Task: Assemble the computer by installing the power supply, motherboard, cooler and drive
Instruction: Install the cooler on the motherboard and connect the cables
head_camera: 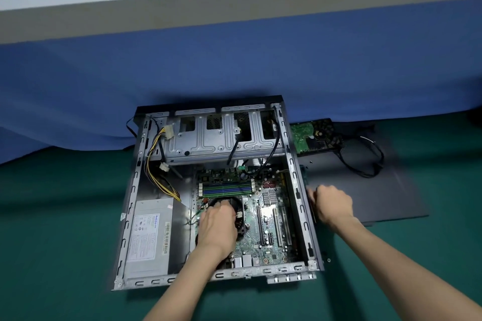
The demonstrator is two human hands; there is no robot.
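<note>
The open computer case (300, 206) lies flat on the green table. The grey power supply (148, 237) sits in its near left corner. The green motherboard (271, 216) fills the right half. My left hand (217, 226) lies over the black round cooler (236, 203) on the board, its fingers curled onto the top. My right hand (332, 204) is just outside the case's right wall, fingers curled round a thin dark tool (311, 202); blur hides what it is. The drive (315, 138) lies circuit side up outside the case, at the back right.
A metal drive cage (221, 138) spans the far end of the case, with yellow and black power cables (156, 161) hanging at its left. A dark side panel (378, 190) lies right of the case, with a black cable (370, 161) on it. A blue partition stands behind.
</note>
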